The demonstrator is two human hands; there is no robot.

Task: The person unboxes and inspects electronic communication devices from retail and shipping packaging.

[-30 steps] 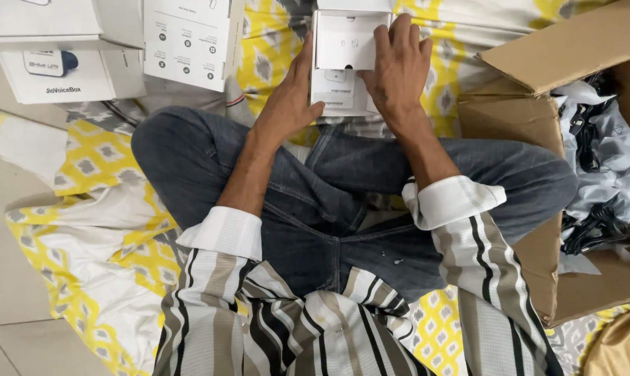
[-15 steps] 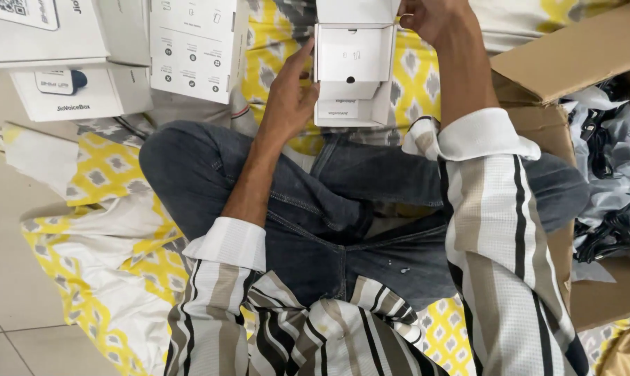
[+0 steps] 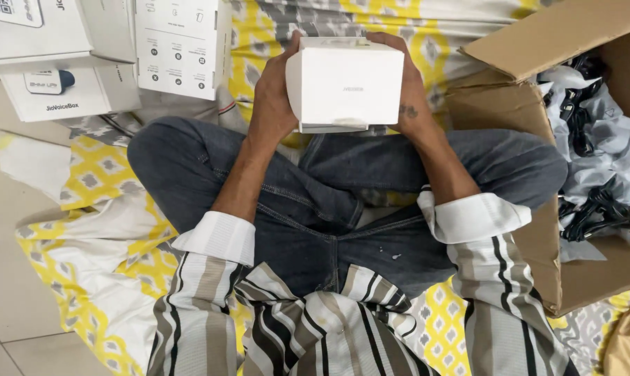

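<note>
Fingers of the left hand [image 3: 273,104] and right hand [image 3: 409,90] are closed on the white box [image 3: 346,85], upper centre; even pressure is advised.

White boxes [image 3: 120,56] left, cardboard carton [image 3: 530,118] right

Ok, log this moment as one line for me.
left hand: holds white box | right hand: holds same box | box: closed, above lap | cardboard carton: open at right
</note>
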